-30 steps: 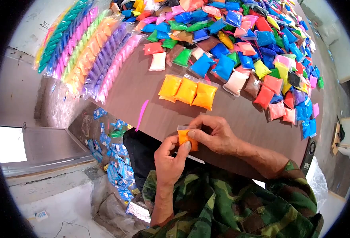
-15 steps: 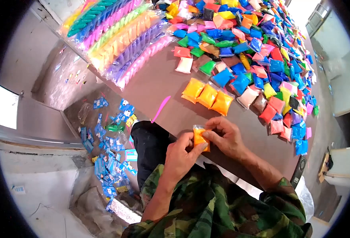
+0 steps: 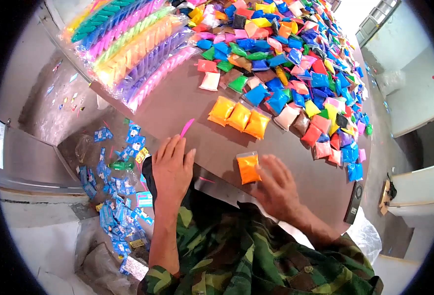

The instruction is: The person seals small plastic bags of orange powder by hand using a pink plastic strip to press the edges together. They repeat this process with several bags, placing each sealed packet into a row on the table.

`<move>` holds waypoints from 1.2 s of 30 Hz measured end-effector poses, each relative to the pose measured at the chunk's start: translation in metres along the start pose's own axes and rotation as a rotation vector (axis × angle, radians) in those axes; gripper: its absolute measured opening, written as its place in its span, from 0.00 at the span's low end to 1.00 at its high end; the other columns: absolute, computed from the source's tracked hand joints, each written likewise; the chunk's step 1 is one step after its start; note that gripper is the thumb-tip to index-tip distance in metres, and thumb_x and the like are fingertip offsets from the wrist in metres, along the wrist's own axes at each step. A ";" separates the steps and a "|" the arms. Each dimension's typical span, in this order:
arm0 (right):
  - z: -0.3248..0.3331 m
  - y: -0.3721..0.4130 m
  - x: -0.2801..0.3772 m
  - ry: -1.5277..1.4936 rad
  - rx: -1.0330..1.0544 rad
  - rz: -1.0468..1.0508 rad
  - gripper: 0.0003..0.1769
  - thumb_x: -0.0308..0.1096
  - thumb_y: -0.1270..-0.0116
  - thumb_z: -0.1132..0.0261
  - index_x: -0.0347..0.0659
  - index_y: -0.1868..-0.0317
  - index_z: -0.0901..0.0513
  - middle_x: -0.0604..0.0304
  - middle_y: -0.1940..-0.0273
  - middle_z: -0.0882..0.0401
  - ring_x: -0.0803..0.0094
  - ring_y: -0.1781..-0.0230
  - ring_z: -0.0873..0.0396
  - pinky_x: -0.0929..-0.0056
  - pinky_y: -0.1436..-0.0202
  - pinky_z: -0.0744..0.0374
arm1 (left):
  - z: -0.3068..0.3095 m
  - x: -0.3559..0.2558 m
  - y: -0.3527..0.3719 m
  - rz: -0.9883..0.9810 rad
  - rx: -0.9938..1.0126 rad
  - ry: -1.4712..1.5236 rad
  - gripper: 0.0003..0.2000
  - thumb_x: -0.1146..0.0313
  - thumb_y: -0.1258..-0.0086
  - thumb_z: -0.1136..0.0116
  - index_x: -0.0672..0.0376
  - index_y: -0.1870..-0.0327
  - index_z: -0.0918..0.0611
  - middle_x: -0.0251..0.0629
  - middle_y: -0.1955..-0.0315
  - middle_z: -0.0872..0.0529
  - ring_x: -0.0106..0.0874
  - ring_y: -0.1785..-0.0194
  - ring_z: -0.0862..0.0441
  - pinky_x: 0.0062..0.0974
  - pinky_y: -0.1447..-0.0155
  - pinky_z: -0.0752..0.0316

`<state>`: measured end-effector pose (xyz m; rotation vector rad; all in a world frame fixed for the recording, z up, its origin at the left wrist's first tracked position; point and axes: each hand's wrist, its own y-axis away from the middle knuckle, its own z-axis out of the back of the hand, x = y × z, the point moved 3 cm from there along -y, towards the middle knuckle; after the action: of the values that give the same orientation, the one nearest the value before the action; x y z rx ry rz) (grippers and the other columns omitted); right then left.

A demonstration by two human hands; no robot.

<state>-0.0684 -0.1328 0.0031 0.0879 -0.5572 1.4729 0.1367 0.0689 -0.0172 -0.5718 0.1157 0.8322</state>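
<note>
A clear packet of orange clay-like filling (image 3: 249,168) lies near the front edge of the brown table (image 3: 204,110). Beside its right side is my right hand (image 3: 279,191), fingers apart and slightly blurred, holding nothing. My left hand (image 3: 171,164) is stretched over the table edge to the left. Its fingertips reach the lower end of a thin pink plastic strip shaped like a small knife (image 3: 187,127), covering that end. Farther in, three more orange packets (image 3: 238,117) sit side by side in a row.
A large heap of multicoloured packets (image 3: 295,64) covers the table's far and right side. Bagged rows of coloured pieces (image 3: 133,54) lie at the back left. A dark oblong device (image 3: 354,202) rests at the right edge. Blue printed packets (image 3: 116,216) litter the floor.
Both hands have let go of the orange packet, now lying on the table. My left hand has moved left to the pink strip; my right has stayed near the packet. The view has shifted somewhat.
</note>
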 end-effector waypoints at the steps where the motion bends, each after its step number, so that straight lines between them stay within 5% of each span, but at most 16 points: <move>1: -0.006 0.005 0.008 0.037 0.100 0.018 0.38 0.38 0.37 0.24 0.40 0.27 0.25 0.46 0.23 0.32 0.49 0.22 0.34 0.48 0.21 0.34 | -0.004 0.000 0.005 -0.018 0.028 -0.028 0.19 0.62 0.26 0.34 0.62 0.38 0.15 0.44 0.36 0.15 0.47 0.30 0.22 0.46 0.28 0.29; 3: -0.021 0.014 0.014 0.145 0.203 0.076 0.46 0.45 0.38 0.23 0.37 0.23 0.30 0.46 0.20 0.37 0.52 0.18 0.40 0.48 0.18 0.43 | -0.004 -0.002 0.012 -0.037 0.030 -0.060 0.19 0.61 0.25 0.36 0.62 0.38 0.15 0.43 0.35 0.15 0.46 0.28 0.24 0.46 0.27 0.30; 14: -0.001 -0.004 0.020 0.151 0.196 0.032 0.50 0.53 0.37 0.25 0.32 0.23 0.33 0.40 0.19 0.41 0.47 0.17 0.43 0.45 0.16 0.46 | -0.002 0.000 0.025 -0.117 0.078 -0.086 0.19 0.71 0.25 0.41 0.63 0.35 0.17 0.42 0.33 0.17 0.45 0.26 0.25 0.45 0.26 0.30; 21: -0.027 0.004 0.007 0.192 0.234 0.068 0.51 0.53 0.36 0.25 0.31 0.22 0.34 0.41 0.18 0.41 0.48 0.17 0.42 0.46 0.16 0.45 | 0.004 0.012 0.027 -0.272 0.023 0.078 0.17 0.79 0.35 0.40 0.67 0.44 0.15 0.47 0.42 0.14 0.45 0.39 0.17 0.37 0.34 0.20; 25: -0.017 0.012 0.014 0.121 0.168 0.025 0.51 0.53 0.36 0.25 0.31 0.22 0.34 0.41 0.19 0.40 0.48 0.17 0.41 0.46 0.16 0.45 | 0.007 0.011 0.023 -0.184 -0.013 0.203 0.16 0.86 0.38 0.39 0.67 0.48 0.15 0.47 0.47 0.13 0.46 0.44 0.15 0.38 0.40 0.17; 36: -0.029 0.005 0.015 0.150 0.241 0.038 0.50 0.49 0.38 0.24 0.34 0.22 0.33 0.42 0.19 0.40 0.48 0.17 0.42 0.46 0.16 0.45 | 0.000 0.000 0.010 -0.088 -0.027 0.197 0.14 0.82 0.31 0.39 0.66 0.46 0.17 0.47 0.54 0.16 0.48 0.50 0.16 0.38 0.45 0.19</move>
<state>-0.0646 -0.1069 -0.0179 0.1547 -0.2600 1.5641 0.1292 0.0742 -0.0221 -0.6792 0.2580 0.6914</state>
